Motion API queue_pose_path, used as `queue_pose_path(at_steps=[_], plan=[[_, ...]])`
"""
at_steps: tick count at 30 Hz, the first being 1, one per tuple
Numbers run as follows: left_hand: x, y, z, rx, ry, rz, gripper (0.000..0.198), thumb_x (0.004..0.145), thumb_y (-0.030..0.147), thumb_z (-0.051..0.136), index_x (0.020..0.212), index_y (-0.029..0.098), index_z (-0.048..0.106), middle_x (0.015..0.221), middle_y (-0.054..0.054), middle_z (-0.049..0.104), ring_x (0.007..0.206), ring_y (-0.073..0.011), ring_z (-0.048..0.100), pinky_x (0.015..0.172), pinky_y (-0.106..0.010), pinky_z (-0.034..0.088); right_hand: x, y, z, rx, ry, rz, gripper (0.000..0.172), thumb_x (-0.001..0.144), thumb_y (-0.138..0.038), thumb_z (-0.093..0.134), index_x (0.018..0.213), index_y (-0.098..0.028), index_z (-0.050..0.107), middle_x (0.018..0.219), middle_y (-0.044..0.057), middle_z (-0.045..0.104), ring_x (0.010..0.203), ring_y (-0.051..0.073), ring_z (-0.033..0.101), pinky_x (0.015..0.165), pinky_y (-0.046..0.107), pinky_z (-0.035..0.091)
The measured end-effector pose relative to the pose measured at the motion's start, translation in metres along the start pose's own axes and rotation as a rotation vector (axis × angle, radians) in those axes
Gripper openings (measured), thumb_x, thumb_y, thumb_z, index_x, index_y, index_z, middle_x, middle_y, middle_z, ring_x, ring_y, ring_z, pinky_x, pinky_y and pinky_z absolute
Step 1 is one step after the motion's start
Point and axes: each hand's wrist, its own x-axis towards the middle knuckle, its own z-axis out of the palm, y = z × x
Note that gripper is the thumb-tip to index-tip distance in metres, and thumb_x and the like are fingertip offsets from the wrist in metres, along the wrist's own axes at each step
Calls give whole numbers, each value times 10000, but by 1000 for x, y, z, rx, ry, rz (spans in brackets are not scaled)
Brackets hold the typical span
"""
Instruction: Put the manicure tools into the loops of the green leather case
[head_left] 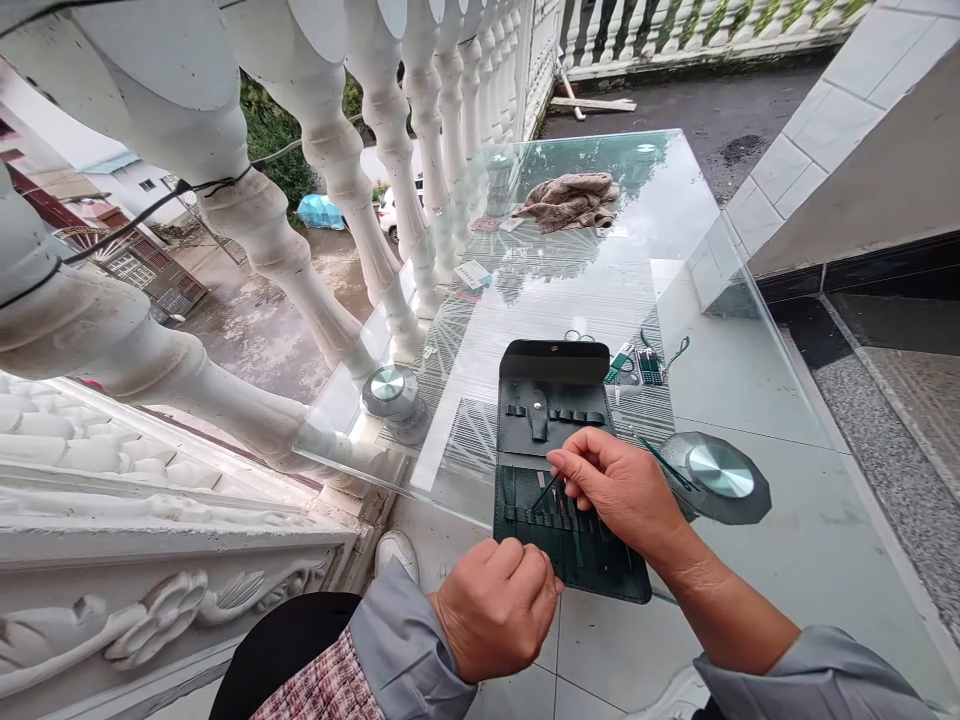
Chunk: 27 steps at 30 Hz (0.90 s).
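Observation:
An unfolded dark green manicure case [551, 450] lies at the near edge of the glass table, its lower part overhanging. Elastic loops and a small snap pouch [538, 413] line its inside; a few slim tools sit in the lower section. My right hand [619, 490] is over the case, thumb and fingers pinching a thin dark green tool [545, 492] whose tip points down to the row of loops. My left hand [501, 605] is closed at the near left corner of the case, covering that corner; its thumb is hidden.
Small green tools and clippers [649, 366] lie right of the case, another thin green tool [667, 465] nearer. Farther off are a brown cloth [571, 202] and a small box [472, 275]. A white balustrade [322, 170] runs along the left; a tiled wall [817, 130] stands right.

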Motion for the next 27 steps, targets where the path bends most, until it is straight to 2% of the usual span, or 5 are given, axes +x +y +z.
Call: queue_pose_path(at_steps=[7,16,19,23,27], plan=[[-3,5,4,-1,-22,-44,78,823,98,530,756,128,554,633,4,469,540,-127,418,462,-317,214,12,-10,8,49,-55,88,265,737,-410,577,593,-206,490,507,-39,542,411,95,497,392,213,418],[-9,6,7,4,-94,-9,77,800,124,529,735,151,497,636,11,433,538,-126,421,467,-316,184,21,-15,10,-110,-221,100,251,742,-341,541,552,-215,435,442,-50,510,347,85,451,343,195,355],[-9,6,6,7,-102,-5,87,799,124,525,726,156,489,632,11,426,537,-128,416,465,-316,181,20,-16,14,-166,-234,18,268,763,-365,533,551,-215,464,478,-33,549,386,99,475,386,217,363],[-7,6,4,-6,-125,1,39,814,158,523,779,145,512,653,1,447,558,-141,424,464,-316,208,19,-18,17,-343,-163,-139,249,806,-354,508,605,-217,562,525,-21,574,514,128,523,532,249,396],[-5,6,4,53,-180,-2,53,825,147,491,866,135,522,666,1,446,554,-138,414,464,-305,217,18,-16,19,-435,-137,-285,205,843,-303,491,724,-210,630,705,12,636,670,150,564,653,275,415]])
